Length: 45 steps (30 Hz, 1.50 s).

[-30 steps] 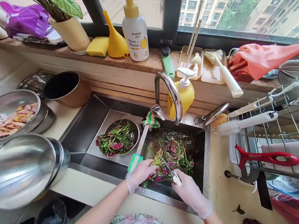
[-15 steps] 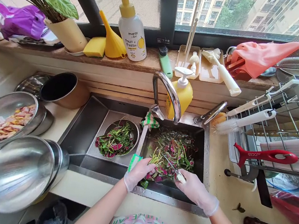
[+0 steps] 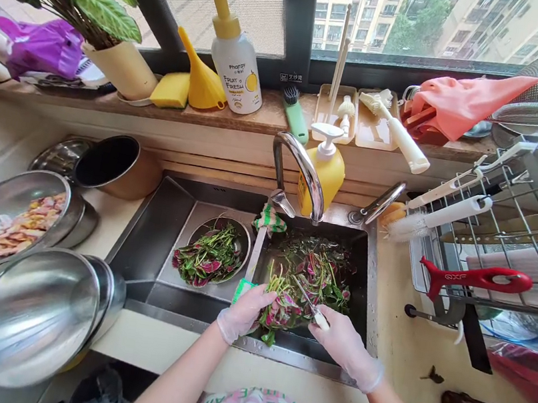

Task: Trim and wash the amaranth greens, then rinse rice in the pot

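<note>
Both of my hands wear clear plastic gloves over the right sink basin (image 3: 370, 297). My left hand (image 3: 248, 307) is closed round a bunch of red-and-green amaranth (image 3: 278, 304), stems upward and leaves hanging down at the basin's front. My right hand (image 3: 342, 340) grips the white handle of a small knife (image 3: 320, 319); its thin metal blade points up and left, close to the bunch. Loose amaranth (image 3: 327, 271) lies in water behind my hands. In the left basin (image 3: 142, 236), a round metal bowl (image 3: 247, 242) holds more amaranth (image 3: 210, 253).
A chrome faucet (image 3: 312, 167) arches over the right basin, beside a yellow pump bottle (image 3: 330, 177). A green-and-white cloth (image 3: 270, 219) lies on the divider. Metal bowls (image 3: 34, 315) and a pot (image 3: 120, 166) stand left. A wire rack (image 3: 513, 224) with red-handled peeler stands right.
My left hand has moved slightly left and down, lifting its bunch of amaranth a little apart from the rest. My right hand with the knife has shifted slightly left. The camera view has shifted slightly.
</note>
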Each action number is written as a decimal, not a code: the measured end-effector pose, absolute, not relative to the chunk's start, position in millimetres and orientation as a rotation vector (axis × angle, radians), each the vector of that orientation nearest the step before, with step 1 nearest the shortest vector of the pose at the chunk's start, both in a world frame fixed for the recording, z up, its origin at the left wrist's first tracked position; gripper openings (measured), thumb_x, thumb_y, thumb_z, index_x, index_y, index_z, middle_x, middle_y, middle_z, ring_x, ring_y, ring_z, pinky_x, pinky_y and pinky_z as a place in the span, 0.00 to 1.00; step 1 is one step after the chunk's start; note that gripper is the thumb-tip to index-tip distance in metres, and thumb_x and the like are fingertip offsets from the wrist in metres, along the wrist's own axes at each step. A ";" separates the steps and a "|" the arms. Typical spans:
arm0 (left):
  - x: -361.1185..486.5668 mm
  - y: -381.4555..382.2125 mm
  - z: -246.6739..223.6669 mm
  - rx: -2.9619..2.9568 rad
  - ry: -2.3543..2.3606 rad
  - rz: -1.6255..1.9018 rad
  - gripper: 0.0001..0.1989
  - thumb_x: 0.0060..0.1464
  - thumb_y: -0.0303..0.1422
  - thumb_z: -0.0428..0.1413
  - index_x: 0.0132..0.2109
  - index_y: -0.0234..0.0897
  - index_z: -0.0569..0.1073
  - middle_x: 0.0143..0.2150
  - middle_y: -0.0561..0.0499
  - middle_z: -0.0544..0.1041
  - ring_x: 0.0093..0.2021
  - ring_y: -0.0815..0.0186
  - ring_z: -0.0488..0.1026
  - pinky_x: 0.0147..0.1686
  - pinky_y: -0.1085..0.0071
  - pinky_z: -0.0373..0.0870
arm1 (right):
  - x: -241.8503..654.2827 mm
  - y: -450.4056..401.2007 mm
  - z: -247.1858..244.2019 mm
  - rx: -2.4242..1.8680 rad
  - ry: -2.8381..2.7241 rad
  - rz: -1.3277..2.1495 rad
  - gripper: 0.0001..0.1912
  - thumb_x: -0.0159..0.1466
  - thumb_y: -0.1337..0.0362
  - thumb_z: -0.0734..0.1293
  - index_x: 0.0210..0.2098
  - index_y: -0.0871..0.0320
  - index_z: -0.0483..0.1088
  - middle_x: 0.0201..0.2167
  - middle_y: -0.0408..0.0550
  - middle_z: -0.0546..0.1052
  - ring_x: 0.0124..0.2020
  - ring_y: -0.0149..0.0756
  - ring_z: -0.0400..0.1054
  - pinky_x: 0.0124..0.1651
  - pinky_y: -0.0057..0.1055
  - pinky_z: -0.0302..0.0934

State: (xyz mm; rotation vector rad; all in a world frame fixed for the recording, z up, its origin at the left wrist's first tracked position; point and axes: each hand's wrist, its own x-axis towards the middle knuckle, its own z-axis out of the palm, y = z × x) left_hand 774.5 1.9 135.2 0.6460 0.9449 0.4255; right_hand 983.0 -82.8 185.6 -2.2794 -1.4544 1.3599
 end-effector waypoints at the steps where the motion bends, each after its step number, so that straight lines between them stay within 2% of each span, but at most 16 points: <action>1: 770.8 5.4 136.6 0.614 0.926 0.440 0.20 0.42 0.44 0.68 0.28 0.33 0.71 0.24 0.53 0.72 0.25 0.71 0.68 0.29 0.73 0.64 | 985.4 -85.5 183.7 -2.275 -1.436 1.349 0.05 0.58 0.64 0.64 0.32 0.57 0.70 0.26 0.44 0.74 0.25 0.31 0.62 0.30 0.27 0.50; 5: 749.3 26.0 142.4 0.433 0.824 0.517 0.18 0.42 0.41 0.69 0.34 0.33 0.73 0.26 0.53 0.74 0.26 0.71 0.70 0.31 0.73 0.68 | 1000.1 -101.3 170.9 -2.359 -1.392 1.272 0.12 0.60 0.61 0.62 0.42 0.55 0.70 0.31 0.47 0.78 0.29 0.37 0.68 0.33 0.28 0.54; 8: 733.8 39.1 144.6 0.339 0.790 0.557 0.20 0.38 0.38 0.71 0.35 0.34 0.73 0.24 0.56 0.72 0.23 0.73 0.70 0.27 0.76 0.68 | 1010.7 -112.3 165.1 -2.492 -1.348 1.189 0.18 0.60 0.61 0.61 0.50 0.54 0.68 0.34 0.50 0.79 0.33 0.42 0.71 0.36 0.31 0.55; 11: 725.2 43.3 145.1 0.381 0.739 0.502 0.20 0.38 0.38 0.71 0.35 0.32 0.74 0.24 0.55 0.74 0.23 0.72 0.71 0.25 0.76 0.69 | 1012.6 -119.7 169.8 -2.480 -1.185 1.234 0.23 0.58 0.60 0.62 0.53 0.56 0.67 0.36 0.50 0.79 0.36 0.44 0.71 0.39 0.32 0.57; 15: 717.4 41.3 149.3 0.478 0.704 0.442 0.20 0.41 0.40 0.70 0.38 0.32 0.75 0.28 0.50 0.78 0.27 0.66 0.76 0.31 0.72 0.72 | 994.7 -121.8 182.1 -2.165 -0.886 1.537 0.25 0.54 0.59 0.65 0.50 0.58 0.70 0.38 0.47 0.77 0.38 0.41 0.70 0.42 0.32 0.59; 20: 706.5 41.7 166.8 0.631 0.703 0.253 0.26 0.38 0.45 0.70 0.41 0.31 0.77 0.34 0.43 0.80 0.38 0.56 0.79 0.40 0.66 0.72 | 957.5 -100.8 175.1 -1.737 -0.636 1.707 0.23 0.50 0.59 0.70 0.45 0.58 0.71 0.33 0.44 0.74 0.33 0.36 0.66 0.37 0.30 0.57; 23: 709.1 41.0 177.7 0.680 0.666 0.140 0.28 0.38 0.46 0.69 0.43 0.31 0.78 0.35 0.43 0.80 0.37 0.56 0.78 0.40 0.65 0.71 | 938.1 -75.3 163.7 -1.476 -0.370 1.734 0.27 0.48 0.58 0.71 0.47 0.56 0.67 0.34 0.43 0.73 0.28 0.30 0.63 0.33 0.29 0.58; 28: 723.1 37.2 182.5 0.684 0.570 0.011 0.27 0.42 0.45 0.67 0.46 0.31 0.77 0.37 0.42 0.81 0.36 0.57 0.78 0.40 0.66 0.70 | 921.8 -44.6 158.9 -1.174 -0.216 1.929 0.30 0.43 0.65 0.71 0.46 0.56 0.64 0.38 0.43 0.73 0.25 0.26 0.63 0.33 0.28 0.61; 33: 723.9 36.8 174.7 0.705 0.595 0.025 0.25 0.44 0.44 0.66 0.46 0.32 0.77 0.40 0.43 0.79 0.39 0.60 0.76 0.43 0.68 0.67 | 925.8 -49.7 157.8 -1.220 -0.459 1.874 0.24 0.48 0.62 0.70 0.44 0.56 0.64 0.29 0.39 0.70 0.25 0.26 0.61 0.29 0.25 0.59; 38: 727.1 39.3 174.0 0.761 0.585 -0.088 0.29 0.34 0.42 0.71 0.44 0.33 0.78 0.38 0.47 0.78 0.35 0.65 0.72 0.38 0.71 0.65 | 932.4 -53.8 141.6 -1.455 -0.692 1.706 0.24 0.50 0.66 0.65 0.47 0.53 0.62 0.37 0.40 0.71 0.21 0.23 0.54 0.20 0.22 0.50; 42: 735.0 41.2 181.5 0.797 0.578 -0.183 0.30 0.28 0.40 0.73 0.41 0.34 0.78 0.36 0.50 0.76 0.35 0.66 0.69 0.37 0.72 0.63 | 930.8 -49.5 141.1 -1.373 -0.807 1.795 0.22 0.50 0.67 0.64 0.45 0.55 0.62 0.36 0.40 0.71 0.20 0.21 0.53 0.18 0.20 0.48; 45: 737.5 40.8 186.8 0.835 0.632 -0.196 0.31 0.26 0.38 0.73 0.42 0.35 0.78 0.34 0.52 0.75 0.32 0.67 0.67 0.34 0.73 0.62 | 928.0 -49.0 150.5 -1.286 -0.756 1.873 0.21 0.50 0.63 0.67 0.43 0.55 0.61 0.34 0.40 0.70 0.20 0.22 0.55 0.17 0.20 0.46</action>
